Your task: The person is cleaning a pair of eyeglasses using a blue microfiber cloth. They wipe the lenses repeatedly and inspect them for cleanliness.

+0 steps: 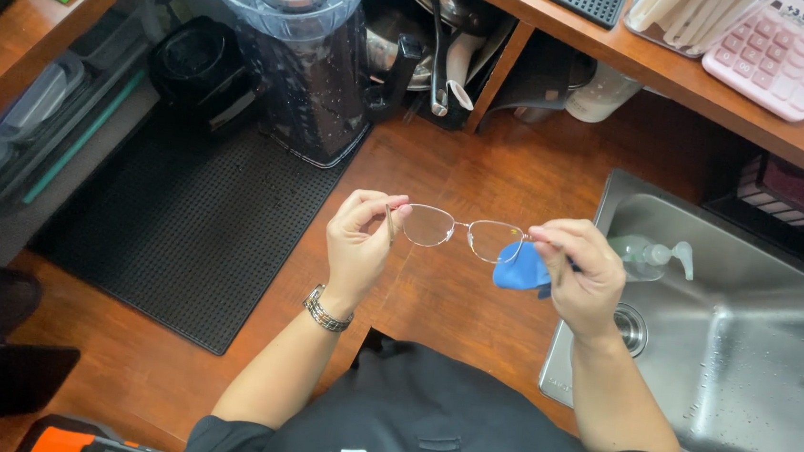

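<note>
I hold a pair of thin metal-framed glasses (459,230) level over the wooden counter. My left hand (358,245), with a metal watch on its wrist, pinches the left end of the frame. My right hand (585,276) pinches the right end and also holds a small blue cloth (517,268), which hangs just under the right lens. Both lenses face up and show the wood beneath them.
A steel sink (745,368) with a clear pump bottle (646,255) lies at the right. A black rubber mat (182,228) and a grinder with a clear hopper (289,16) stand at the left. A pink calculator (784,50) rests on the upper shelf.
</note>
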